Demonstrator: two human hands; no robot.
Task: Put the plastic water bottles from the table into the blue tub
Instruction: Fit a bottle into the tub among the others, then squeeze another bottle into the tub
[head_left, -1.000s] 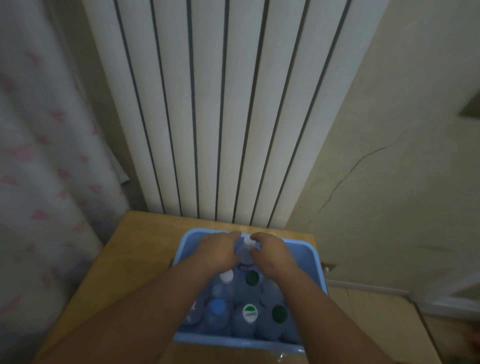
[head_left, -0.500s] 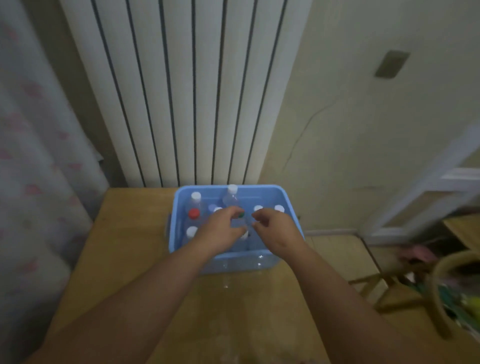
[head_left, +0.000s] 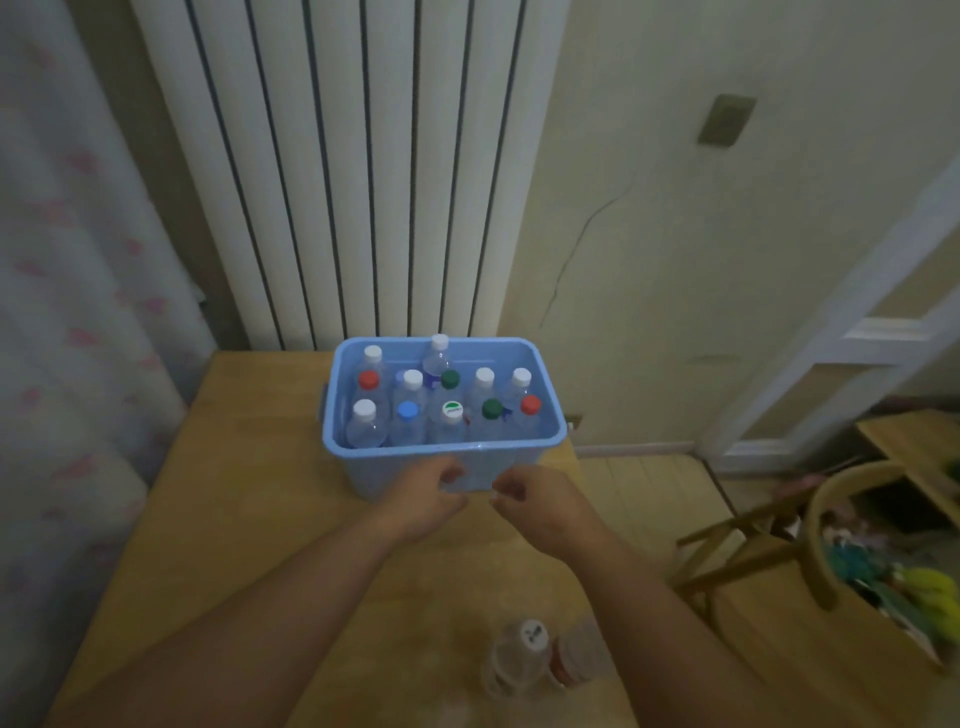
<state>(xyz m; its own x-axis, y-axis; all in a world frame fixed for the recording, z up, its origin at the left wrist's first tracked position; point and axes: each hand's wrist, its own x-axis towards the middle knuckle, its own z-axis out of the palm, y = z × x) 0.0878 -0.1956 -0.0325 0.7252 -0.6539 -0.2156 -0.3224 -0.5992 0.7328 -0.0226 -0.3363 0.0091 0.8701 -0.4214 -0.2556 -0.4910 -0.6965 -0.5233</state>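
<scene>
Mostly packed: bottles (head_left: 452, 415) upright in the tub (head_left: 441, 452)

Capped bottles stand in rows inside the blue tub, which sits on the surface (head_left: 249, 493) in front of a radiator (head_left: 363, 182). Just before the tub's near wall hover the left hand (head_left: 426, 501) and right hand (head_left: 537, 504), fingers loosely curled, grasping nothing. Two loose bottles (head_left: 519, 660), blurred, sit on the surface between the forearms.

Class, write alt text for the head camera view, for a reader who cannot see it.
A blue tub on a wooden table holds about a dozen upright plastic bottles with white, red, green and blue caps. The left hand and right hand hover empty before its near wall; two more bottles sit nearer the person.
</scene>
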